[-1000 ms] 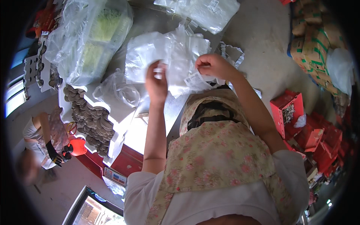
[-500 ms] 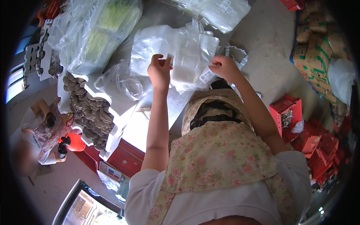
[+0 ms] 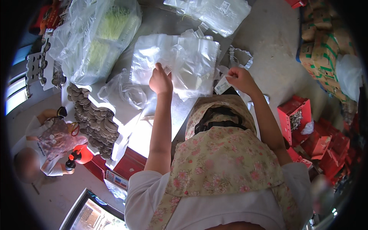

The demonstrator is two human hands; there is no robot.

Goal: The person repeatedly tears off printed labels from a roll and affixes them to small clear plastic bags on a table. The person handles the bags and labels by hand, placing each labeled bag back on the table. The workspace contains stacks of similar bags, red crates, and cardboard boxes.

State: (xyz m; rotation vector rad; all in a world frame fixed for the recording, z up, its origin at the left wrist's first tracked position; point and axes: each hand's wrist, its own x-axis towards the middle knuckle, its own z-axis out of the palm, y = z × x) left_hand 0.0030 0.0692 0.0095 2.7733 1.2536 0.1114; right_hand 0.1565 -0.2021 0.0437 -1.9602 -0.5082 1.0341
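On the table in front of me lies a pile of clear plastic bags (image 3: 197, 73). Over its near left part is my left hand (image 3: 161, 80), fingers pinched; a small sticker label (image 3: 167, 70) shows at its fingertips. Whether the label touches the bag, I cannot tell. To the right of the pile, my right hand (image 3: 241, 79) is closed on a strip of white labels (image 3: 222, 85), with a printed one hanging from it beside the bags' edge.
A large bag of pale green sprouts (image 3: 111, 34) lies far left, more clear bags (image 3: 220, 17) at the back. Grey mushrooms (image 3: 94, 120) fill a white tray. At left, a person (image 3: 53, 138) is beside an orange-red bottle (image 3: 82, 154). Red crates (image 3: 293, 119) stand right.
My left hand has tipped its label down toward the bags. My right hand has moved a little right and down with the label strip. The person at left has shifted.
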